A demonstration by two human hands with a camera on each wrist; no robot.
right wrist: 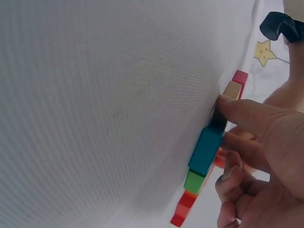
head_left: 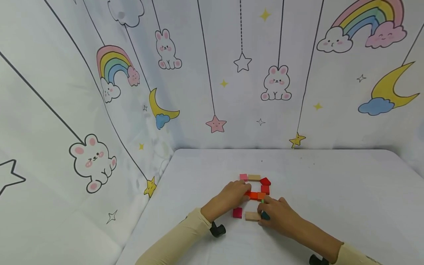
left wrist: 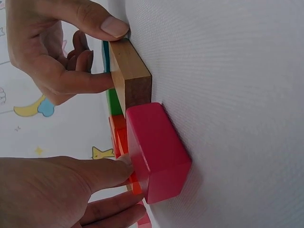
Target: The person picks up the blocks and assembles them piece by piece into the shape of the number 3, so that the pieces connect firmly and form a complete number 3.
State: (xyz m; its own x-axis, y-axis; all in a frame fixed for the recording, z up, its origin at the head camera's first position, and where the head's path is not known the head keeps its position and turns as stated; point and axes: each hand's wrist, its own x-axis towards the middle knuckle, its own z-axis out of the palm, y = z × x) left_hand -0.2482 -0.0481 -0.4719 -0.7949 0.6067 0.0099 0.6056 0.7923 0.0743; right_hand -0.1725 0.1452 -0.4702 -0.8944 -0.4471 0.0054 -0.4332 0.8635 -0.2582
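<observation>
My left hand (head_left: 233, 195) pinches the left end of the row of orange blocks (head_left: 253, 195), its thumb and fingertip on opposite sides in the left wrist view. My right hand (head_left: 281, 216) grips the right end of a plain wooden block (head_left: 252, 216) between thumb and finger. Beside that end, partly under the hand, lies a teal block (right wrist: 206, 151), with a green block (right wrist: 194, 182) beyond it. A crimson block (head_left: 237, 212) lies left of the wooden block, a small gap between them in the head view.
Above the orange row are a pink block (head_left: 243, 177), another wooden block (head_left: 254, 177), a red angled block (head_left: 265, 181) and a red block (head_left: 265, 189). All lie on a white-covered table (head_left: 331, 206). A patterned curtain (head_left: 215, 73) stands behind.
</observation>
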